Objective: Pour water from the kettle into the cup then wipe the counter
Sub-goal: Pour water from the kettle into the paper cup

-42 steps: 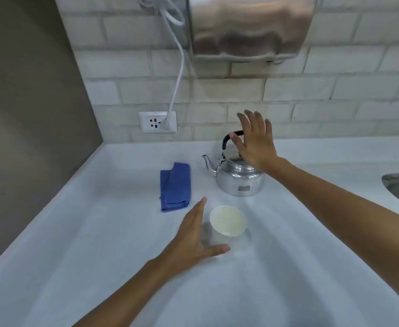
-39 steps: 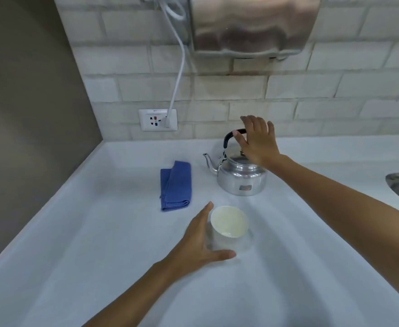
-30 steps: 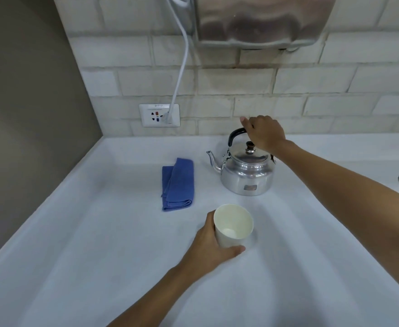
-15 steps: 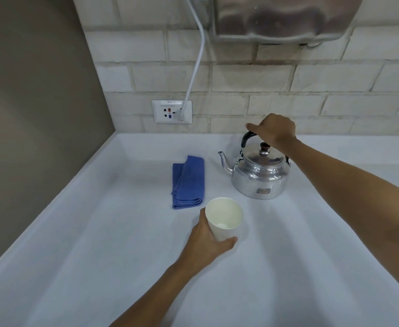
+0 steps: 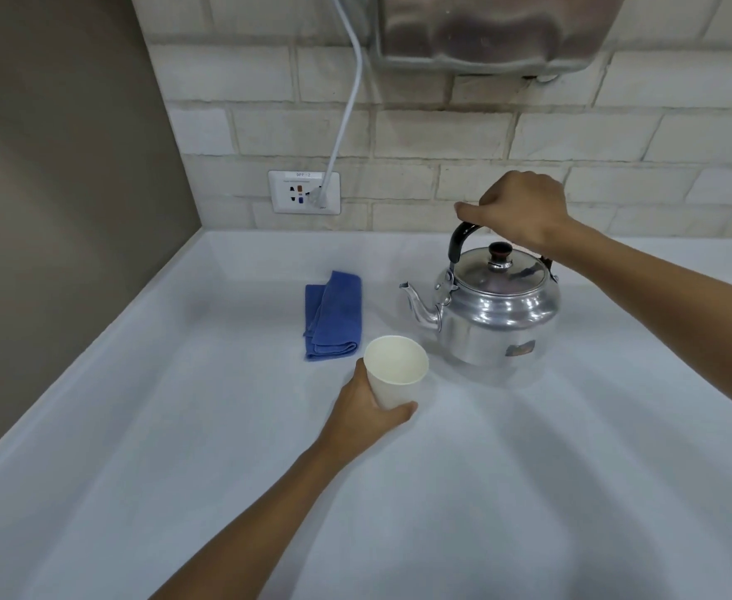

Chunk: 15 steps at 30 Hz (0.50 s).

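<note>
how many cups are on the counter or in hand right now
1: a white paper cup, held by the left hand in front of the kettle, beside the blue cloth. None seem hidden.

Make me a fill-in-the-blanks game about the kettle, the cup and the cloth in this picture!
1. The right hand grips the kettle by its black ____.
2. The left hand holds a white ____.
3. The folded cloth on the counter is ____ in colour.
4. The kettle's spout points toward the ____.

Missing words: handle; cup; blue; cloth
</note>
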Tool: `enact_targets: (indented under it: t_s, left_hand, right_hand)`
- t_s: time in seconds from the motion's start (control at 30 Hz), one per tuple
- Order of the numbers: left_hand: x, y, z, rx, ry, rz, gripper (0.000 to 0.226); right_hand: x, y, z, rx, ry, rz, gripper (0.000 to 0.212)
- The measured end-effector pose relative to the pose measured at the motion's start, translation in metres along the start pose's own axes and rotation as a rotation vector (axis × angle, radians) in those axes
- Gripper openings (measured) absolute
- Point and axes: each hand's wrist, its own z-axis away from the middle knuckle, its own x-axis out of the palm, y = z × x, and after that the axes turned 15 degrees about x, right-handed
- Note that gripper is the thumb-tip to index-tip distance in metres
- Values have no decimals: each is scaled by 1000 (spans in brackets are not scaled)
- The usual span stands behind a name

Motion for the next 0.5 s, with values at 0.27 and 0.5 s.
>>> enact_targets:
  t_s: [0.27,0.5]
  left_hand:
    - [0,3,0,9,1,3,79]
    - [0,1,1,14,-5,28,79]
  right_hand:
    - [-24,-2,34,-167,93,134,53]
    - [-33,-15,56,-301,139,243,56]
